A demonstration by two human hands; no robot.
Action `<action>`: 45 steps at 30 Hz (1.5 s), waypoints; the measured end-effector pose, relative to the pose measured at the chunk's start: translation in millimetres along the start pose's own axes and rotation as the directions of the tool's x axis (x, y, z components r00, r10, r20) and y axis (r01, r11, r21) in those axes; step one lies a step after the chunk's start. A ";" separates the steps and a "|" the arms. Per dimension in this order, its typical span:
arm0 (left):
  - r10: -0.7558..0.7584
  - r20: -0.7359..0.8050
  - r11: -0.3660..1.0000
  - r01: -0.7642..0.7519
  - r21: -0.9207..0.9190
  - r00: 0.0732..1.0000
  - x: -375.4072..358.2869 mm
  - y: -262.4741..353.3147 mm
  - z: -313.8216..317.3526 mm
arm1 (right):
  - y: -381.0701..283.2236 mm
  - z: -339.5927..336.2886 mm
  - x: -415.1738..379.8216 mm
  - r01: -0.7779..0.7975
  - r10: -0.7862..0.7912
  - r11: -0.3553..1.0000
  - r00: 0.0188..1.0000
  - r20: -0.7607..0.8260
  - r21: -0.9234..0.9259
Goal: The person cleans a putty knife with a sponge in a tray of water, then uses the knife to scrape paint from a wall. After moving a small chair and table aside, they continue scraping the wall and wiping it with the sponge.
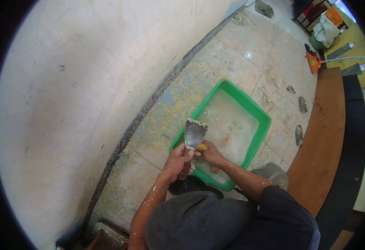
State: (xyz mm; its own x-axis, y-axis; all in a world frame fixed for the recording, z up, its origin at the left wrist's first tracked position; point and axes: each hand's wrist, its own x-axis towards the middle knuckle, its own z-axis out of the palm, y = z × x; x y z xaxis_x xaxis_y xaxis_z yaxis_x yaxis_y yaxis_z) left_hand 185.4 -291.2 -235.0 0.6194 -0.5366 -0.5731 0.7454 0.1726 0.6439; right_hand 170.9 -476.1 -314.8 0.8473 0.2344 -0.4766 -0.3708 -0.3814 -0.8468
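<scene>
My left hand (177, 161) is closed round the brown handle of a scraper (196, 134), blade pointing up, with pale crumbs along the blade's edge and at its base. Beside it, my right hand (211, 153) is closed on a small yellow piece (201, 147) close to the bottom of the blade; I cannot tell what kind of thing it is. Both hands are over the near left side of a green plastic basin (255, 109). Cloudy whitish water (232, 114) with some bubbles lies in the basin. Pale flecks stick to both forearms.
A scuffed wall (86, 83) runs along the left. Yellowish scrapings (178, 100) cover the tiled floor beside it. A grey bucket (274, 175) stands right of the basin, near a long brown board (320, 137). A broom (313, 62) lies farther off.
</scene>
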 end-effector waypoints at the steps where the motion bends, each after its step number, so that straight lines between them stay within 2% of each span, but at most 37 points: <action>1: -0.001 -0.009 0.999 0.002 0.049 1.000 2.1 -0.5 2.1 | 5.1 -11.3 -8.5 0.016 -0.002 0.981 0.997 -0.075 0.192; 2: 0.010 -0.012 0.999 -0.009 0.039 1.000 5.0 -1.6 2.9 | 9.6 -24.0 -13.4 0.046 0.009 0.928 0.990 -0.144 0.370; 4: 0.009 -0.074 0.990 0.001 0.138 0.997 7.3 -8.7 3.1 | 14.0 -44.4 -19.1 -0.037 0.221 0.874 0.918 -0.328 0.485; 5: 0.012 -0.084 0.992 -0.001 0.130 0.996 10.7 -18.1 2.4 | 12.9 -51.9 -23.0 -0.042 0.219 0.876 0.922 -0.318 0.481; 7: 0.072 -0.089 0.977 -0.052 0.206 0.993 21.4 -33.7 4.2 | -10.3 -64.9 -33.6 0.001 0.259 0.716 0.928 -0.267 0.698; 8: 0.069 -0.093 0.977 -0.048 0.207 0.993 23.8 -35.6 7.4 | -17.5 -64.2 -35.9 -0.002 0.261 0.714 0.929 -0.263 0.701; 10: -0.065 -0.147 0.947 0.108 0.303 0.987 22.7 -27.1 18.5 | -27.5 -54.8 -37.2 0.090 0.090 0.752 0.968 -0.236 0.653; 11: -0.068 -0.142 0.945 0.110 0.310 0.987 21.6 -22.7 23.2 | -28.0 -48.2 -30.8 0.094 0.092 0.749 0.966 -0.243 0.656; 12: -0.011 -0.095 0.915 0.048 0.400 0.995 19.9 -18.2 28.3 | -28.2 -38.9 -21.1 0.316 -0.267 0.946 0.891 -0.368 0.079; 13: 0.043 -0.040 0.876 -0.018 0.482 0.998 18.4 -13.2 32.6 | -31.0 -29.5 -14.1 0.417 -0.606 0.739 0.756 -0.250 -0.529; 14: 0.043 -0.034 0.875 -0.021 0.483 0.998 17.2 -6.2 35.5 | -36.2 -19.8 -9.9 0.414 -0.605 0.738 0.755 -0.253 -0.533; 16: -0.134 -0.098 0.818 0.166 0.551 0.986 15.6 2.8 38.1 | -45.0 -4.5 -6.6 0.253 -0.466 0.806 0.829 -0.310 -0.536; 17: -0.135 -0.092 0.821 0.163 0.548 0.987 18.0 -2.3 35.5 | -45.0 -4.6 -2.2 0.248 -0.464 0.804 0.830 -0.309 -0.541; 19: 0.098 -0.164 0.830 0.010 0.558 0.982 20.9 -15.2 29.5 | -40.2 -7.6 13.0 0.231 -0.478 0.799 0.804 -0.354 -0.555; 23: 0.079 -0.223 0.824 0.062 0.563 0.972 20.4 -18.1 25.4 | -18.6 -17.1 35.6 0.242 -0.507 0.777 0.788 -0.349 -0.582; 25: 0.007 -0.201 0.821 0.109 0.561 0.980 19.9 -17.5 23.8 | -6.7 -28.5 45.5 0.173 -0.474 0.766 0.803 -0.361 -0.620; 29: 0.051 -0.167 0.845 0.046 0.533 0.985 25.8 -33.4 12.7 | 12.9 -69.4 59.5 0.120 -0.414 0.735 0.859 -0.301 -0.667; 31: 0.001 -0.120 0.912 0.049 0.408 0.993 24.8 -29.6 11.6 | 18.2 -91.0 58.8 0.016 -0.227 0.898 0.872 -0.432 -0.440; 32: 0.001 -0.126 0.913 0.050 0.404 0.992 23.8 -27.7 10.7 | 18.5 -99.4 53.8 0.019 -0.228 0.897 0.875 -0.426 -0.442; 33: 0.006 -0.110 0.927 0.036 0.373 0.994 22.4 -25.5 9.7 | 8.6 -107.2 43.8 -0.037 0.065 0.997 0.904 -0.422 0.074; 34: 0.012 -0.093 0.939 0.021 0.344 0.996 21.3 -22.9 8.8 | 0.7 -114.8 34.0 -0.119 0.319 0.817 0.909 -0.269 0.565; 35: 0.011 -0.096 0.940 0.023 0.340 0.995 19.8 -20.2 8.7 | -0.5 -122.8 22.6 -0.123 0.320 0.817 0.910 -0.265 0.564; 37: -0.003 -0.022 0.970 0.008 0.242 1.000 18.0 -14.2 9.3 | -1.4 -130.0 -2.3 -0.164 0.177 0.394 0.979 0.100 0.905; 38: -0.003 -0.025 0.971 0.009 0.238 1.000 17.8 -11.8 9.4 | -4.4 -125.1 -11.9 -0.169 0.179 0.395 0.978 0.105 0.903; 40: -0.113 0.077 0.983 0.123 -0.136 0.991 18.8 -7.7 8.0 | -13.5 -112.5 -26.4 0.069 -0.006 0.463 0.997 -0.075 0.884; 41: -0.117 0.074 0.983 0.126 -0.136 0.990 21.6 -11.6 7.2 | -18.6 -104.5 -30.7 0.066 -0.004 0.461 0.997 -0.073 0.885; 43: -0.070 0.171 0.959 0.113 -0.259 0.983 31.0 -25.4 6.4 | -29.5 -83.8 -36.0 0.228 0.033 0.472 0.961 -0.275 0.852; 44: -0.070 0.175 0.959 0.115 -0.257 0.982 32.6 -27.9 6.3 | -34.9 -72.9 -35.3 0.231 0.033 0.472 0.960 -0.279 0.851; 45: -0.056 0.249 0.912 0.151 -0.381 0.967 33.5 -30.3 6.6 | -40.7 -61.0 -33.3 0.309 0.009 0.556 0.926 -0.377 0.772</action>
State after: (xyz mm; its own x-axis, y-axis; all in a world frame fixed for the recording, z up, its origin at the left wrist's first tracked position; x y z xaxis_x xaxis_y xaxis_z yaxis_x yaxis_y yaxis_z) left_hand 182.0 -319.9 -270.4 0.4953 -0.7342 -0.4643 0.8676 0.3906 0.3079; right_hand 181.0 -522.9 -250.1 0.9246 -0.1236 -0.3602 -0.2380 0.5507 -0.8000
